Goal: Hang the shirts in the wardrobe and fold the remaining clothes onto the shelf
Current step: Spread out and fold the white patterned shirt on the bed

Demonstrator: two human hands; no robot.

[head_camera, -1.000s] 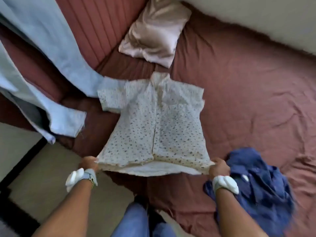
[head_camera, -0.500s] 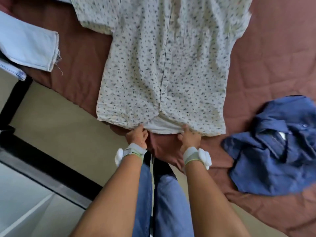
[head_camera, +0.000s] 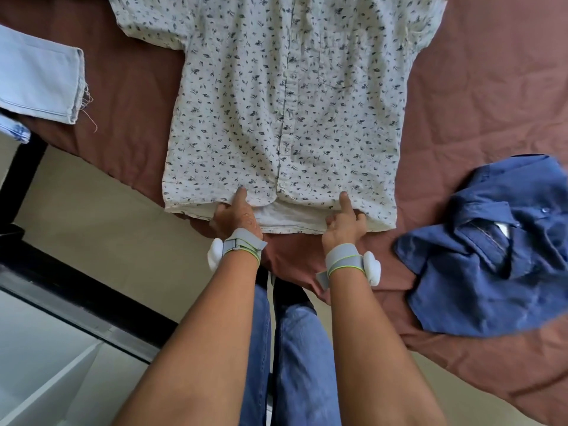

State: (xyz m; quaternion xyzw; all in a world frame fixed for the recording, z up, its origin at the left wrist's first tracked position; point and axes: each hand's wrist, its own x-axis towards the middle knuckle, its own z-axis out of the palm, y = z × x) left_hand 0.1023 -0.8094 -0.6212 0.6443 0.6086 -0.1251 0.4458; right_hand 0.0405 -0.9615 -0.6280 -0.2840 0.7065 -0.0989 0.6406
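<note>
On the bed (head_camera: 479,96), a white leaf-print shirt (head_camera: 285,103) lies flat, buttoned front up, long axis running away from the person, hem nearest, collar end out of frame. Left hand (head_camera: 235,215) and right hand (head_camera: 345,221) both pinch the bottom hem, thumbs on top, fingers curled under. Crumpled blue shirt (head_camera: 488,256) sits right, near the hem. Light denim leg (head_camera: 40,83) lies left.

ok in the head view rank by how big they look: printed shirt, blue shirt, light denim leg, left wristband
1. printed shirt, though cropped at the top
2. blue shirt, crumpled
3. light denim leg, cut off by the frame
4. left wristband
</note>
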